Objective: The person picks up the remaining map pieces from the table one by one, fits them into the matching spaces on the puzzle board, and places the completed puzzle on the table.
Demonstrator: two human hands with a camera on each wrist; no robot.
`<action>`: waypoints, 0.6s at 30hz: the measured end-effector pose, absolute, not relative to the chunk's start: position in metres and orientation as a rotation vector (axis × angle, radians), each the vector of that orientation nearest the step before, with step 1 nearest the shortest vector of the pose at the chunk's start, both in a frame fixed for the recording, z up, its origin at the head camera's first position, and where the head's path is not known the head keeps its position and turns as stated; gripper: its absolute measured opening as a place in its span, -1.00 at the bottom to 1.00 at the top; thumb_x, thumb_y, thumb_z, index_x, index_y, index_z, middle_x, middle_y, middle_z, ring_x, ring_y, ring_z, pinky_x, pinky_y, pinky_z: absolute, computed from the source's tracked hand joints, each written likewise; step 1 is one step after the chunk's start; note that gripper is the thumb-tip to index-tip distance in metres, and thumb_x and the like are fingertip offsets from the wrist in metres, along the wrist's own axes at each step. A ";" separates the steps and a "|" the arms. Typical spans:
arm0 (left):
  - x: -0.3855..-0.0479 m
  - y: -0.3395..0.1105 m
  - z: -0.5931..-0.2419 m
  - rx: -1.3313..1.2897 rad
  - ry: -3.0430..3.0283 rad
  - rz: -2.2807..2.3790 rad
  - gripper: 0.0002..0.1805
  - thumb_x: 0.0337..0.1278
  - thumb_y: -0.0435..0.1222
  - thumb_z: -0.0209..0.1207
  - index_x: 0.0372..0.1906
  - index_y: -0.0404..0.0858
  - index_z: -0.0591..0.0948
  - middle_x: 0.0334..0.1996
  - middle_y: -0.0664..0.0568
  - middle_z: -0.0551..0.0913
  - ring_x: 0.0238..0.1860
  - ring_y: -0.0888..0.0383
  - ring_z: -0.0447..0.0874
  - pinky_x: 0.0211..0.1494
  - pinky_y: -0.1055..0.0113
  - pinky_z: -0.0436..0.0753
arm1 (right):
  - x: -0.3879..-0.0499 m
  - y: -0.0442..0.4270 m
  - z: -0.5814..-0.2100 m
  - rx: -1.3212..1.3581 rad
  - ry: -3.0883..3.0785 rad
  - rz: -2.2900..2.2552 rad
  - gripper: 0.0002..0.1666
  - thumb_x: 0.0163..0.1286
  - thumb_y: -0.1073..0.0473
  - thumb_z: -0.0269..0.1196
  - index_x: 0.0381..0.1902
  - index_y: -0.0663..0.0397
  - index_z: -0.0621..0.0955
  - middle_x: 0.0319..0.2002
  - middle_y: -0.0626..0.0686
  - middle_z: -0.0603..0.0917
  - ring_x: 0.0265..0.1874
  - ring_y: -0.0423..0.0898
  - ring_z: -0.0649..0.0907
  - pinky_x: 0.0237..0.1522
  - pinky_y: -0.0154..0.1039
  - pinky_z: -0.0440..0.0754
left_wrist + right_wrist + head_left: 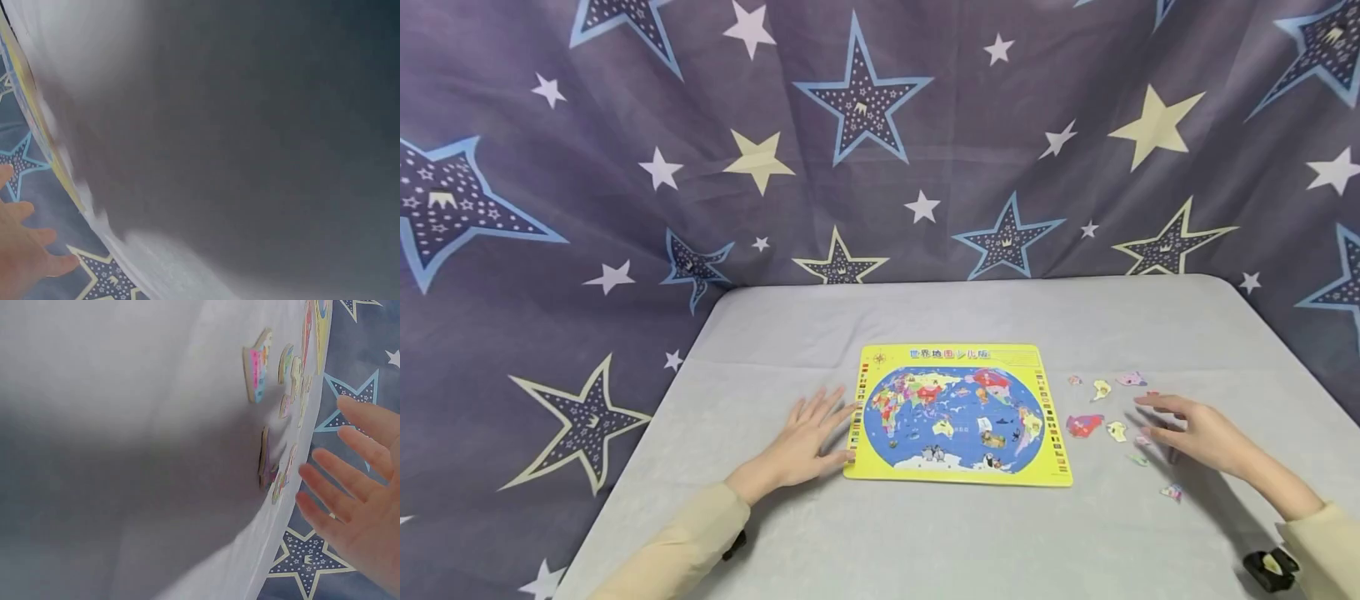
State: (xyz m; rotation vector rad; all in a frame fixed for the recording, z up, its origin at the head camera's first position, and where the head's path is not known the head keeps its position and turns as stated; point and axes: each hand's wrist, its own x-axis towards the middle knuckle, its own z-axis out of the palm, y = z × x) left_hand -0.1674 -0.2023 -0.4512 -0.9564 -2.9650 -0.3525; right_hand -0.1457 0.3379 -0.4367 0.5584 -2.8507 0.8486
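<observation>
A yellow-bordered world map puzzle board (868,468) lies flat on the table. My left hand (801,446) is at its left edge with fingers spread; fingertips and thumb reach the border. Over the loose puzzle pieces to the right of the board hovers my right hand (1206,433), palm down, fingers loosely extended and holding nothing. Below it lie a red piece (1082,426), a cream piece (1117,431) and a small green piece (1138,459). A multicoloured piece (257,365) is nearest in the right wrist view. The right hand partly covers some pieces in the head view.
A pale grey cloth covers the table (970,542). Behind it hangs a dark curtain (925,242) with stars. A purple-pink piece (1129,379), a yellowish piece (1101,390) and a small round piece (1075,380) lie at the back of the scattered group.
</observation>
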 end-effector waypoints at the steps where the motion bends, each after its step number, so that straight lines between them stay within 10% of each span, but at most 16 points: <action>1: -0.167 -0.202 -0.451 -0.961 -2.970 -0.374 -0.25 0.07 0.14 -0.01 0.34 -0.06 0.14 0.37 -0.08 -0.08 0.34 -0.17 -0.17 0.23 -0.20 -0.12 | -0.146 0.338 -0.437 0.554 -2.859 0.854 -0.56 0.01 0.31 0.31 -0.11 0.39 0.53 -0.07 0.47 0.46 -0.20 0.33 0.51 -0.19 0.13 0.43; 10: -0.165 -0.200 -0.453 -0.968 -3.042 -0.456 -0.27 0.09 0.14 -0.03 0.34 -0.02 0.13 0.38 0.01 -0.08 0.33 -0.18 -0.13 0.21 -0.22 -0.06 | -0.146 0.343 -0.443 0.578 -2.901 0.990 -0.69 -0.05 0.36 0.33 -0.28 0.41 0.59 -0.32 0.28 0.62 -0.47 -0.34 0.59 -0.49 -0.39 0.54; 18: -0.164 -0.198 -0.456 -0.973 -3.103 -0.446 -0.27 0.09 0.18 -0.07 0.35 0.03 0.11 0.38 0.05 -0.11 0.33 -0.19 -0.15 0.19 -0.25 -0.08 | -0.148 0.350 -0.452 0.667 -2.897 1.172 -0.74 -0.01 0.42 0.28 -0.31 0.48 0.56 -0.48 -0.09 0.60 -0.51 -0.42 0.51 -0.57 -0.42 0.50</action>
